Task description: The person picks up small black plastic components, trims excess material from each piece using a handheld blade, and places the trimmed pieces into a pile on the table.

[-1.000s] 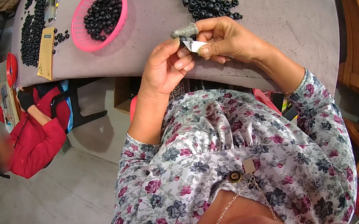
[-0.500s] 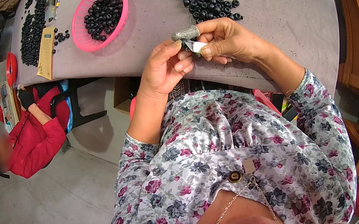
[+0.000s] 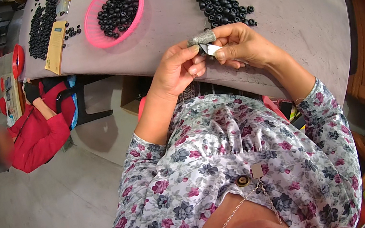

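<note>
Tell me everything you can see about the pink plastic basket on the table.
The round pink plastic basket is shallow, with a slotted, mesh-like wall and a plain rim. It sits flat on the grey table, at the person's far left, well away from both hands. It holds a heap of small black ring-shaped parts, filling roughly its middle. A yellowish flat card lies just left of it, apparently not touching. No hand touches the basket.

Basket (image 3: 96,29) on table (image 3: 300,5) — left of bead pile (image 3: 224,5), hands (image 3: 211,55) nearer.
</note>
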A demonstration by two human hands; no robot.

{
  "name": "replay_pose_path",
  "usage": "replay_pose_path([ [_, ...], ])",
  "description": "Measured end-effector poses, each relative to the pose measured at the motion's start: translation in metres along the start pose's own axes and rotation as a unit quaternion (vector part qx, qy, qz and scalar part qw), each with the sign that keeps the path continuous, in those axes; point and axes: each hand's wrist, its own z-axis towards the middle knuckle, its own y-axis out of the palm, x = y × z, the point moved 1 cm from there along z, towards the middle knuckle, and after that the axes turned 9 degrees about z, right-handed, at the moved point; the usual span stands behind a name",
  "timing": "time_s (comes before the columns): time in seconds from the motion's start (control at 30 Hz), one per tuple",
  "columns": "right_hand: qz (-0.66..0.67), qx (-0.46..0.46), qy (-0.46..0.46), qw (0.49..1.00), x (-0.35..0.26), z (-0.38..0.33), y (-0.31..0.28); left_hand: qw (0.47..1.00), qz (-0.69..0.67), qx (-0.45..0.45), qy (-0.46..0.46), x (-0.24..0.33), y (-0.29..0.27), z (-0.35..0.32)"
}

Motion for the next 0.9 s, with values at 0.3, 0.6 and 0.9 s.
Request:
replay_pose_path([
  [0.3,-0.027,0.016,-0.029,0.999,-0.009,-0.005,-0.004,0.758,0.506,0.320,0.259,0.100,-0.012,0.000],
  [0.6,-0.076,0.009,0.000,0.997,-0.017,-0.015,-0.010,0.848,0.412,0.207,0.261,0.089,0.092,-0.011],
  [0.9,-0.084,-0.002,-0.001,0.996,-0.015,-0.035,-0.054,0.866,0.152,-0.380,0.287,0.075,0.166,-0.014],
])
